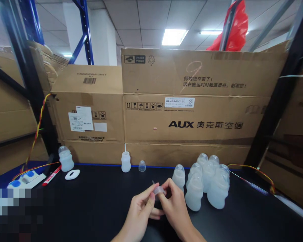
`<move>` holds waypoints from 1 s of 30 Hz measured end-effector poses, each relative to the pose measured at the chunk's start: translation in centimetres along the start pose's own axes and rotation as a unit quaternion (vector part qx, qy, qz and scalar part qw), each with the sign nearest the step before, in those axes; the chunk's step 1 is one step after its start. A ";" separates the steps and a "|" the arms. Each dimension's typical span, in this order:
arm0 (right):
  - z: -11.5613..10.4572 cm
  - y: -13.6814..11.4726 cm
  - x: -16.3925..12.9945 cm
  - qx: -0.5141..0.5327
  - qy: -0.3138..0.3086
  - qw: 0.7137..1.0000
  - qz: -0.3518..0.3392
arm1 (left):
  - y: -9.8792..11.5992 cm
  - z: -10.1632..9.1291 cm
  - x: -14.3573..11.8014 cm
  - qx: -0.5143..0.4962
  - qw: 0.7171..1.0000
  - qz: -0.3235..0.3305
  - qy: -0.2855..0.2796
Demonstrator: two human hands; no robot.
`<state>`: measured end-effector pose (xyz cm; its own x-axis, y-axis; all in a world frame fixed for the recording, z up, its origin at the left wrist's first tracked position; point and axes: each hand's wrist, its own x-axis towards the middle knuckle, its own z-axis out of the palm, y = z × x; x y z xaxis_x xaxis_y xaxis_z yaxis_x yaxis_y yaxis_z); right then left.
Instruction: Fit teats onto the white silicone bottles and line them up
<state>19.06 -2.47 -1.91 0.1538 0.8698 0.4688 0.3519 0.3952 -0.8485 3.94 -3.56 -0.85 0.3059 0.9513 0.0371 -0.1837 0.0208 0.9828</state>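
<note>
Low in the middle of the view, my left hand (pixel 141 210) and my right hand (pixel 174 206) meet. Between their fingertips is a small translucent bottle collar (pixel 158 190), pinched from both sides; a finger of my right hand presses at its opening. A thin pale piece (pixel 153 183) sticks up by the left fingertips, its kind unclear. Beyond my hands stands an uncapped milky baby bottle (pixel 126 163) with a white straw-like stem rising from its neck. A clear dome cap (pixel 142 166) rests beside it. Several capped baby bottles (pixel 194 193) stand just right of my right hand.
Another capped bottle (pixel 66 159) stands at the left, near a white oval object (pixel 72 174) and a red marker (pixel 52 175). Cardboard (pixel 187 134) walls off the back of the black table (pixel 96 205). Dark rack posts (pixel 272 90) and wires (pixel 265 176) flank the sides.
</note>
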 end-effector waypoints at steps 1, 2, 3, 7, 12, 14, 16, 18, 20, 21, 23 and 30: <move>0.0 0.0 0.0 0.000 0.004 1.000 0.000 | -0.3 0.0 0.0 0.003 1.000 0.008 0.000; 0.1 0.1 0.0 0.001 0.009 1.000 0.001 | -0.6 0.0 0.1 0.003 1.000 0.016 -0.002; 0.2 0.2 -0.1 0.004 0.013 1.000 0.001 | -0.9 0.0 0.2 0.001 1.000 0.020 -0.004; 0.9 0.9 -0.1 0.025 0.007 1.000 -0.002 | -1.3 -0.4 0.7 0.026 0.998 0.053 -0.005; 1.5 1.2 -0.4 0.049 -0.012 0.999 -0.011 | -1.0 -1.1 0.7 0.196 0.961 0.195 0.028; 1.6 0.8 -0.8 0.055 -0.017 0.998 -0.009 | -0.8 -1.5 0.6 0.234 0.947 0.217 0.043; 1.9 0.2 -1.3 0.067 -0.018 0.998 -0.005 | -0.4 -1.9 0.7 0.254 0.943 0.205 0.060; 2.3 -0.3 -1.5 0.087 -0.019 0.996 0.003 | -0.1 -2.2 1.0 0.269 0.944 0.178 0.069; 2.8 -0.4 -1.6 0.104 -0.018 0.994 0.015 | 0.1 -2.3 1.3 0.271 0.946 0.164 0.076; 3.0 -0.4 -1.6 0.110 -0.016 0.994 0.018 | 0.1 -2.4 1.4 0.268 0.946 0.166 0.080; 3.4 -0.1 -1.5 0.120 -0.009 0.993 0.017 | 0.2 -2.4 1.6 0.260 0.946 0.173 0.087; 4.1 0.6 -1.3 0.086 0.010 0.996 0.030 | -1.1 -2.5 2.1 0.219 0.955 0.165 0.111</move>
<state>15.30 -2.16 -4.08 0.1880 0.8884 0.4188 0.1790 0.3883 -0.9040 2.46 -0.82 -2.35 0.0845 0.9269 0.3656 0.1867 -0.3751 0.9080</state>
